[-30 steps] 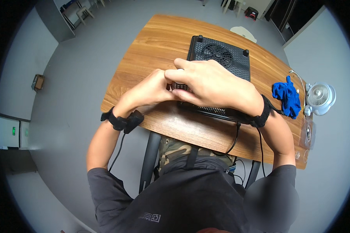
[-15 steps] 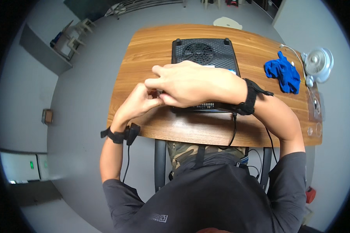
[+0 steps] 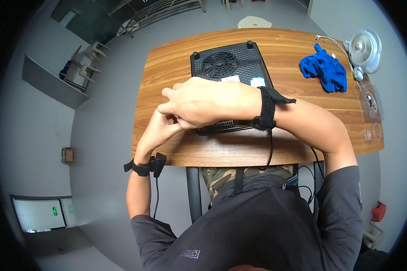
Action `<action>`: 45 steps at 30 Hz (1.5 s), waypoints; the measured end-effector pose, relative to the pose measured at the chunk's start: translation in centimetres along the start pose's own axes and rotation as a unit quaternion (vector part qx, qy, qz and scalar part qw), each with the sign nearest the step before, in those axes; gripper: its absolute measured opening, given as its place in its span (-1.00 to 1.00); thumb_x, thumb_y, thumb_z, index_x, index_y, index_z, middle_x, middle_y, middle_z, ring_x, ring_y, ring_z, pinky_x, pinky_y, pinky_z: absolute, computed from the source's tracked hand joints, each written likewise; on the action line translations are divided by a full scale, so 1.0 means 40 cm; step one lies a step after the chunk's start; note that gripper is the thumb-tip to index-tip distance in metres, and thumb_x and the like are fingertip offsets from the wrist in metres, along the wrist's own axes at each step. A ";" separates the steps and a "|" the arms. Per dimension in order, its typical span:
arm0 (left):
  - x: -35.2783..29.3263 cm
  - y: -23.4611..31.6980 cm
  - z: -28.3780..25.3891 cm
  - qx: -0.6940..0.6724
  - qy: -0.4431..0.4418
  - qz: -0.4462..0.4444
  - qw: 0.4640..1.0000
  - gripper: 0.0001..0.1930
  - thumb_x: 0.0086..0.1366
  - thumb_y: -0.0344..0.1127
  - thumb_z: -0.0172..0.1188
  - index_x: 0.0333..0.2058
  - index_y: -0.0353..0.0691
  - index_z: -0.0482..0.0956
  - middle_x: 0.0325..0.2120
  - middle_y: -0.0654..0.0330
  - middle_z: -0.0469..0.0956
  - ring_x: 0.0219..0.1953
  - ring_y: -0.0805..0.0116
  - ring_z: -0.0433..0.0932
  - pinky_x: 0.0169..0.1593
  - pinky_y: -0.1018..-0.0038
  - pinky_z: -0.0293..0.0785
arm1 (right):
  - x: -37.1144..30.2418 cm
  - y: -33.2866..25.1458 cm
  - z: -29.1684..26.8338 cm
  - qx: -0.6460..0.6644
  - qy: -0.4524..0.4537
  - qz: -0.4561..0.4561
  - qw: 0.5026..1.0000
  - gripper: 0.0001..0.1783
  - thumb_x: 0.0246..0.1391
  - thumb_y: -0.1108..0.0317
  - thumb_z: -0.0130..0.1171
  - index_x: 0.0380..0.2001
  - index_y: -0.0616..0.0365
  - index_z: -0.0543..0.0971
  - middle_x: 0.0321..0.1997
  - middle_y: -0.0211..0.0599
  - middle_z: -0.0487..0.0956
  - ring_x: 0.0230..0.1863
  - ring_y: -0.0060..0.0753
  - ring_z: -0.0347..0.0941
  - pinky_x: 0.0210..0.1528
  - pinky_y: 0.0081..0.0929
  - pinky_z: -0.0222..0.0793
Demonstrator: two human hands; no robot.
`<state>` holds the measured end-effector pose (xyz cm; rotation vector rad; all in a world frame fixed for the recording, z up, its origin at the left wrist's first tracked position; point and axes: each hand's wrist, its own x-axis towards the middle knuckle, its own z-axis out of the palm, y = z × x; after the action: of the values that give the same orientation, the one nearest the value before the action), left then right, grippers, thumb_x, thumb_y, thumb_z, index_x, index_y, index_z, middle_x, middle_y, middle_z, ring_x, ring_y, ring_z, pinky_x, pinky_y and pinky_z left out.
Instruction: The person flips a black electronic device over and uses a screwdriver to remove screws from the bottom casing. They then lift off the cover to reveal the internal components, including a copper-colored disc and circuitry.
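A flat black appliance lies on the wooden table, feet up, with a round fan grille and white labels on its upward face. My right hand reaches across its near left part, fingers curled. Beyond the appliance's near left corner, my left hand meets it, thumb and fingers pinched close to the right fingertips. Whatever lies between the fingers is hidden by the hands. A black cord runs along the appliance's near edge. Both wrists wear black straps.
On the right of the table are a crumpled blue cloth, a small white fan and clear plastic pieces. A white stool stands behind the far edge. Thin cables hang from my wrist straps.
The view has tilted and shifted slightly. My hands stay together at the appliance's near left corner, with the right forearm a little nearer to me, so more of the white labels shows.
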<state>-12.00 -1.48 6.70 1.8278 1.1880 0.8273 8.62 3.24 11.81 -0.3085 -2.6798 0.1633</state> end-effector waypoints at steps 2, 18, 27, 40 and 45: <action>-0.007 -0.002 0.000 -0.027 -0.010 -0.001 1.000 -0.76 0.24 -0.42 0.43 -0.19 -0.44 0.65 -0.33 0.18 0.71 -0.28 0.53 0.59 -0.20 0.49 0.56 | -0.004 0.002 -0.015 0.026 -0.019 -0.016 0.999 -0.75 0.13 0.24 0.22 -0.23 0.18 0.59 -0.28 -0.06 0.58 -0.27 0.03 0.62 -0.28 -0.13 0.58; -0.030 -0.021 0.021 -0.005 0.055 0.003 0.998 -0.72 0.23 -0.36 0.43 -0.21 -0.47 0.62 -0.31 0.08 0.72 -0.24 0.42 0.66 -0.16 0.42 0.60 | 0.011 0.017 0.045 -0.003 0.078 -0.034 0.996 -0.67 0.17 0.15 0.20 -0.28 0.25 0.55 -0.55 -0.12 0.63 -0.47 0.01 0.64 -0.42 -0.12 0.55; -0.008 0.019 0.039 0.073 0.037 -0.020 0.996 -0.66 0.21 -0.34 0.48 -0.13 -0.44 0.64 -0.24 0.11 0.72 -0.17 0.40 0.66 -0.11 0.41 0.59 | 0.038 -0.024 -0.018 -0.071 -0.068 0.089 0.991 -0.59 0.09 0.12 0.29 -0.22 0.28 0.55 -0.36 -0.04 0.63 -0.38 0.00 0.66 -0.39 -0.16 0.58; -0.030 0.017 0.034 0.057 0.056 -0.012 0.997 -0.64 0.22 -0.34 0.45 -0.12 -0.42 0.55 -0.27 0.17 0.66 -0.23 0.44 0.60 -0.09 0.42 0.56 | 0.023 -0.019 0.006 -0.059 -0.016 0.092 0.994 -0.57 0.05 0.12 0.35 -0.21 0.26 0.53 -0.31 -0.06 0.63 -0.39 0.02 0.66 -0.38 -0.16 0.60; -0.030 -0.019 0.040 0.075 0.093 -0.004 0.993 -0.66 0.21 -0.34 0.46 -0.16 -0.41 0.57 -0.32 0.18 0.66 -0.26 0.43 0.61 -0.11 0.43 0.57 | 0.008 -0.014 0.024 -0.024 0.021 0.070 0.997 -0.57 0.05 0.12 0.35 -0.20 0.26 0.51 -0.30 -0.02 0.60 -0.40 0.04 0.65 -0.39 -0.16 0.60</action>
<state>-11.41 -2.81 5.15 1.8953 1.4078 0.9421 7.80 2.72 11.17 -0.5106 -2.6229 0.1341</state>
